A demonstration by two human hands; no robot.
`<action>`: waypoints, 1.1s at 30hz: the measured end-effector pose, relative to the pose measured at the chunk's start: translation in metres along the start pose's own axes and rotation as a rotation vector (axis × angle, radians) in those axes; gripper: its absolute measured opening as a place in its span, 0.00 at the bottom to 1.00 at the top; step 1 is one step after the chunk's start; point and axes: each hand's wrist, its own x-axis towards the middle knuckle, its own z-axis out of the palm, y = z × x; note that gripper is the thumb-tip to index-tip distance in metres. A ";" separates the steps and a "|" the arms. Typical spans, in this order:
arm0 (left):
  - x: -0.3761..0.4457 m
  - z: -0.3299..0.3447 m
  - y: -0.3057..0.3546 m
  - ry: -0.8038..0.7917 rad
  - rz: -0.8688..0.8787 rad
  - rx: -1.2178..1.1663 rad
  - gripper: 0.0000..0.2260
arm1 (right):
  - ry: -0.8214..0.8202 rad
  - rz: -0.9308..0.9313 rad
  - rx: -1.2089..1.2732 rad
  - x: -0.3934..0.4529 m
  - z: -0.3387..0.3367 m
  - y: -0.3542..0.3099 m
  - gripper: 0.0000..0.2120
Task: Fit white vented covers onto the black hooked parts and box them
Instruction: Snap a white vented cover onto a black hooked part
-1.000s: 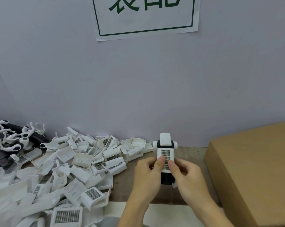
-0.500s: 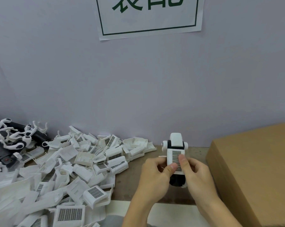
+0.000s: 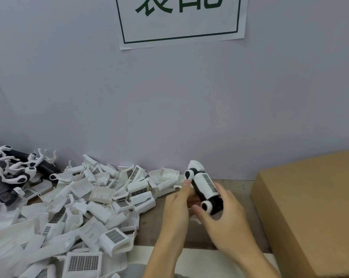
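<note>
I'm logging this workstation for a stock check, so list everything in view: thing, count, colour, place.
assembled part: one, black with white vented cover fitted, held above the table, tilted
loose vented covers: a large pile, too many to count, white, left half of table
hooked parts: several, black and white, far left by the wall
cardboard box: one, brown, right side
table: wood-brown, under everything
paper sign: one, white with green border and lettering, on the wall
left hand: touches the part's left side
right hand: grips the part's lower end

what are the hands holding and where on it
Both hold the assembled part: the right hand grips its black lower end, the left hand touches its upper left side.
</note>
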 end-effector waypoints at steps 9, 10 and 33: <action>0.005 -0.012 0.005 0.393 0.237 0.105 0.13 | 0.061 0.515 0.589 0.006 -0.019 -0.002 0.16; 0.005 -0.013 0.005 0.330 0.215 0.026 0.09 | 0.011 0.592 0.690 0.005 -0.019 -0.005 0.19; 0.003 -0.045 0.012 -0.174 0.118 0.041 0.14 | -0.278 0.145 0.392 0.002 -0.034 -0.008 0.22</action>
